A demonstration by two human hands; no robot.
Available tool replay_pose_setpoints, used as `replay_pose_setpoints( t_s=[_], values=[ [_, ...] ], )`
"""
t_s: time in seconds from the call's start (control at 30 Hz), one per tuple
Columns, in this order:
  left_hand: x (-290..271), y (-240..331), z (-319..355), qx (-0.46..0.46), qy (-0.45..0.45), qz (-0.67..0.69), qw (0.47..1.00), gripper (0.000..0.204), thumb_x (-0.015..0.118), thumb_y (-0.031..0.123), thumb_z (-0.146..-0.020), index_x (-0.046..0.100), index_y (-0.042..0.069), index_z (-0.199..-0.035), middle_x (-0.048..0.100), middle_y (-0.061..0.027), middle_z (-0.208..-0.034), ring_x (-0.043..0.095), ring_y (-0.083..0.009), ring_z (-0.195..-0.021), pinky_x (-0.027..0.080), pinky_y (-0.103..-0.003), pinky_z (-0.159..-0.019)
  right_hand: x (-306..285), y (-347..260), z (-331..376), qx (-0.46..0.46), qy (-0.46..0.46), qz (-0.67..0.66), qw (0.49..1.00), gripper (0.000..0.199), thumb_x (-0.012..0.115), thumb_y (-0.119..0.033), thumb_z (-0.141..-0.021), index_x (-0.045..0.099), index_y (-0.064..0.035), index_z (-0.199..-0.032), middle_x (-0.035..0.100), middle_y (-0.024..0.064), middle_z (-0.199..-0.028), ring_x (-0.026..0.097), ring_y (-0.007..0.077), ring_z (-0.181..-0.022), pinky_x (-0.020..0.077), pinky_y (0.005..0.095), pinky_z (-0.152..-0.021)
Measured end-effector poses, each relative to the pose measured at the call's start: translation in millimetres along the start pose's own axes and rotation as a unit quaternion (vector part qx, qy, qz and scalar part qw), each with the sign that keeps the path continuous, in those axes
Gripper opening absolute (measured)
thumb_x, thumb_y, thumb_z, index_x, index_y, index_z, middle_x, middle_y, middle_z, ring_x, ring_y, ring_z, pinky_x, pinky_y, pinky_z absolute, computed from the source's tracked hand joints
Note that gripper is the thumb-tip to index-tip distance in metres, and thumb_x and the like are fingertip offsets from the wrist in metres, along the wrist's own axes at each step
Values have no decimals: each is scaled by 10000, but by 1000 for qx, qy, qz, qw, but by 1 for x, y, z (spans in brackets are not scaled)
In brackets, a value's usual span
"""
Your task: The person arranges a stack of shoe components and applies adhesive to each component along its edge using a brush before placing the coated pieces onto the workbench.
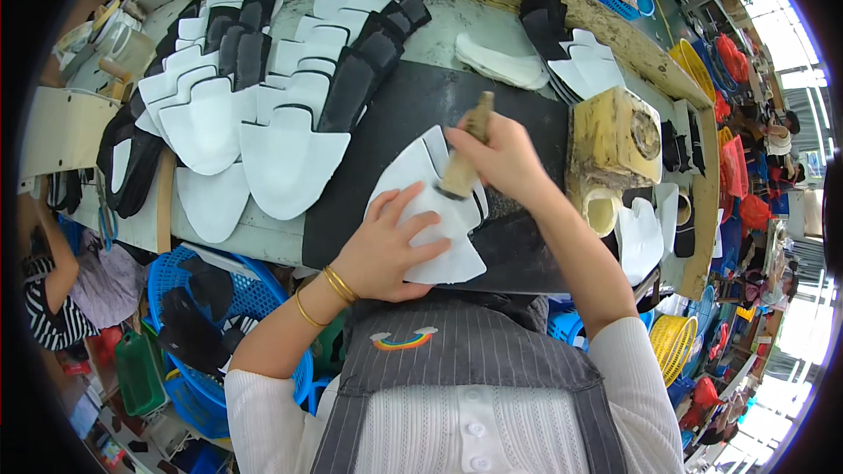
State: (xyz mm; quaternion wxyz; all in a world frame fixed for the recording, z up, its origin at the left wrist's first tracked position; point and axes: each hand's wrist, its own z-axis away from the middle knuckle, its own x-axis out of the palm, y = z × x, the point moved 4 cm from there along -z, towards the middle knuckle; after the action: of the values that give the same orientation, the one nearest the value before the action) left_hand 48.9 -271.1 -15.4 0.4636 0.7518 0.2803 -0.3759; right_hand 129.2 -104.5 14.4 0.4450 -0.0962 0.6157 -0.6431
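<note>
Dozens of glued white shoe pieces (290,162) lie finished; left hand (386,246) flat on another white piece (430,202), right hand (500,158) gripping a glue brush (465,149).

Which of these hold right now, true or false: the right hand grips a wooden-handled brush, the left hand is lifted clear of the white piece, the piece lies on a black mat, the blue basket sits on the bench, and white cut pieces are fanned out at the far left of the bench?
1. The right hand grips a wooden-handled brush. True.
2. The left hand is lifted clear of the white piece. False: it presses flat on it.
3. The piece lies on a black mat. True.
4. The blue basket sits on the bench. False: it is below the bench edge, to the person's left.
5. White cut pieces are fanned out at the far left of the bench. True.
</note>
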Motion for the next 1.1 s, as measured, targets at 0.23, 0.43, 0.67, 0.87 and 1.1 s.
replay_pose_setpoints(
  t_s=[0.23, 0.43, 0.67, 0.87, 1.1],
  values=[
    [-4, 0, 1, 18, -24, -10, 1000, 534, 725, 299, -526, 613, 245, -1046, 473, -50, -1151, 350, -343, -1223, 226, -546, -1001, -27, 9, 83, 105, -59, -78, 990, 133, 635, -175, -823, 600, -50, -853, 573, -18, -657, 479, 40, -473, 374, 189, -393],
    [-1, 2, -1, 22, -25, -25, 999, 524, 719, 291, -525, 618, 266, -1038, 476, -40, -1147, 360, -328, -1220, 210, -551, -1008, -14, 16, 81, 6, -82, -55, 995, 125, 619, -119, -837, 585, 0, -858, 600, 30, -745, 556, 58, -581, 448, 179, -502],
    [-2, 0, -1, 28, -22, -20, 999, 501, 695, 282, -539, 623, 273, -1034, 486, -42, -1139, 363, -330, -1223, 202, -558, -1018, -3, -2, 64, -158, -224, 108, 956, 194, 658, -171, -762, 533, -30, -718, 539, 52, -578, 545, 135, -516, 423, 267, -490],
    [4, 11, 9, 1, 7, -34, 999, 455, 666, 211, -580, 615, 250, -1031, 500, -43, -1144, 386, -323, -1219, 222, -559, -1015, -48, 34, 60, -200, -141, 251, 937, 224, 635, -143, -766, 490, -22, -647, 482, 78, -540, 488, 197, -463, 379, 315, -451],
    [-67, 45, 28, -55, 213, -89, 971, 409, 528, 93, -715, 596, 157, -1113, 540, -110, -1182, 490, -330, -1145, 246, -504, -1033, -138, 40, 118, -157, 167, -85, 970, 145, 566, -73, -837, 532, -23, -705, 563, 34, -644, 499, 82, -557, 374, 213, -493]
  ],
)
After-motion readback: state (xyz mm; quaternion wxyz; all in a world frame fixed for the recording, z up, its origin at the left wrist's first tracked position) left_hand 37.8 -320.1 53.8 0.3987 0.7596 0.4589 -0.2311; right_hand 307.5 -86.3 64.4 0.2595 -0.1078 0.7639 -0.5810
